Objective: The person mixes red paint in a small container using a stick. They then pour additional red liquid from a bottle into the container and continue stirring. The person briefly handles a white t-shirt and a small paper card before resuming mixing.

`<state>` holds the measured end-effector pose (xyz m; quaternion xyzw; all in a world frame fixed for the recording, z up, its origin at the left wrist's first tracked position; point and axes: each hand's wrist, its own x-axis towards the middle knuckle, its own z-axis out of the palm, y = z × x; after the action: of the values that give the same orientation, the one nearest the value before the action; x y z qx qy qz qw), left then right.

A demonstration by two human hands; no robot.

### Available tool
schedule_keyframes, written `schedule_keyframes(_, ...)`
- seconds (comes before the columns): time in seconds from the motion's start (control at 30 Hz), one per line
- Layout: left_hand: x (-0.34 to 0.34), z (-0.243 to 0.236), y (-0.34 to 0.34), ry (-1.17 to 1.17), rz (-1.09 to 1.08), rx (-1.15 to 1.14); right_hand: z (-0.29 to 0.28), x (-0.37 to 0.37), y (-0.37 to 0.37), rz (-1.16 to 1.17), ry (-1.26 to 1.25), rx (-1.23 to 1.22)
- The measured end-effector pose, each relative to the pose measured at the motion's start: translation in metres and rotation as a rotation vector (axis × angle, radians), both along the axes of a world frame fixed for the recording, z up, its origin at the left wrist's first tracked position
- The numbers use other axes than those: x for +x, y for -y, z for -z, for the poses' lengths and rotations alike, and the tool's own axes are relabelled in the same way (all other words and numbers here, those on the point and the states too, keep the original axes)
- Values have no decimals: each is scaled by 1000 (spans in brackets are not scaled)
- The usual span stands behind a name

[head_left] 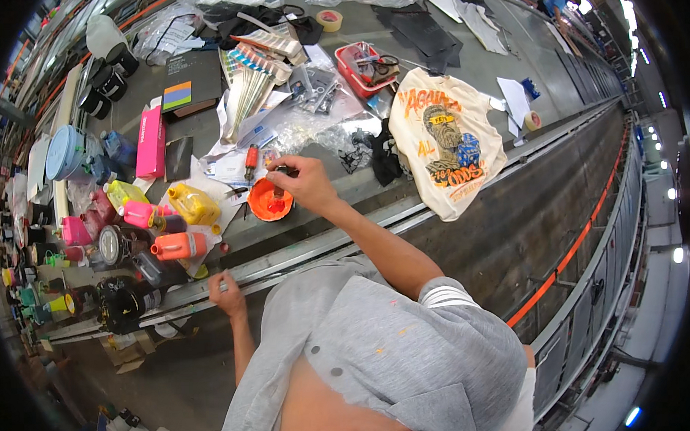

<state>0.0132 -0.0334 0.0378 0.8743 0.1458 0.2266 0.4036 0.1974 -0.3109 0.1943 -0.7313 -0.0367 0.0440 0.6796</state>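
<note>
Orange cup (270, 201): glossy plastic, wet-looking paint inside. Yellow jug (194, 204), pink bottle (141, 214) and orange bottle (180, 245) near the bench's left end: smooth, shiny plastic. T-shirt (446, 140) over the front edge: cream cloth, matt, with a printed picture. Bench (401, 77): grey, dull, scuffed. Front rail (301, 255): bare metal, slight sheen. Swatch cards (253, 78): smooth paper. Red tray (351, 63): plastic. Tape roll (329, 20): matt paper.
</note>
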Motion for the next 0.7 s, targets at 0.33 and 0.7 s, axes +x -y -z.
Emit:
schedule_keyframes(0.33,90,-16,102,-91,324,-378,19,15,-35,-118,-190,318)
schedule_keyframes(0.7,131,4,123,55,386,-502,-25,43,-37,46,-26,472)
